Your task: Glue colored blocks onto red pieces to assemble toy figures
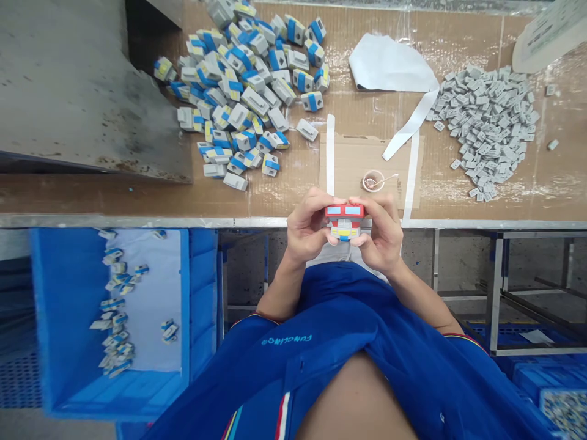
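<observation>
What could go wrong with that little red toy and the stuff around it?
The red toy could slip: the left hand and right hand hold it by the fingers, right at the table's edge.

The small cup might get knocked, since it sits just beyond the right hand with a stick poking out.

"What's at the left end of the counter [257,203]?"
"A gray metal housing [87,85], spotted brown — and below the counter's edge, a blue plastic crate [202,293] with a pale liner [156,275]."
"And to the right?"
"A whitish container [545,40] in the top corner, a white sheet [389,61] with a narrow tail left of it — and a metal frame [495,293] down below."
</observation>
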The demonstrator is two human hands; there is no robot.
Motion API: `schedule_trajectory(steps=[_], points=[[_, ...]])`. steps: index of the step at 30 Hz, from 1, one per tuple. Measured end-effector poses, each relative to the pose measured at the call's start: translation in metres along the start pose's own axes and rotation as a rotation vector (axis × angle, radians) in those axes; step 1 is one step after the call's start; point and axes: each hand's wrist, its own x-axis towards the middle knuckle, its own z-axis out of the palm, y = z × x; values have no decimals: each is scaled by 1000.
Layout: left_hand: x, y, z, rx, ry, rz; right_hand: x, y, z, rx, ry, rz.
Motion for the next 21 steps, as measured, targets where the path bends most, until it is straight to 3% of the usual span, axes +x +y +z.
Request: schedule_trajectory(steps=[21], points=[[-5, 1, -3, 32, -43, 85, -2, -1, -1, -50, 5, -42]])
